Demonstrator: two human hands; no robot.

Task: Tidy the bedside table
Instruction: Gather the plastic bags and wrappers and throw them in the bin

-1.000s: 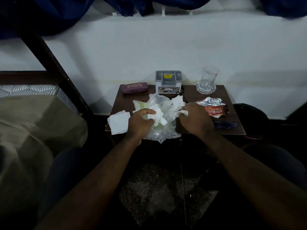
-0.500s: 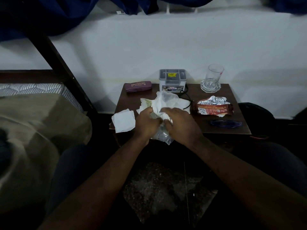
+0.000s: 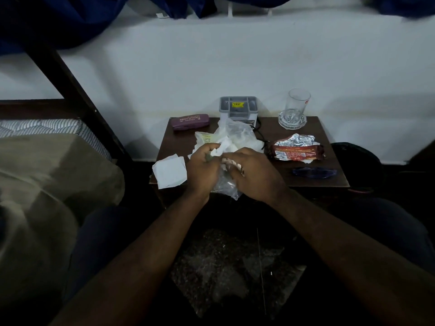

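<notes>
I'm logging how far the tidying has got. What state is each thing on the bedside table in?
plastic bag: crumpled, gripped by both hands
left hand: curled round the bag
right hand: curled round the bag
spectacle case: closed, lying flat
glass: upright, looks empty
snack wrapper: torn open, foil showing
white paper: flat, overhanging the table edge

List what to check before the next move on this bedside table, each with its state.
1. Left hand and right hand grip the bag: ok.
2. Crumpled paper fully inside bag: cannot tell.
3. Loose paper collected: not ok, overhangs the table's left edge.
4. Wrapper collected: not ok, lies right of bag.
5. Glass upright, apart from hands: ok.
</notes>
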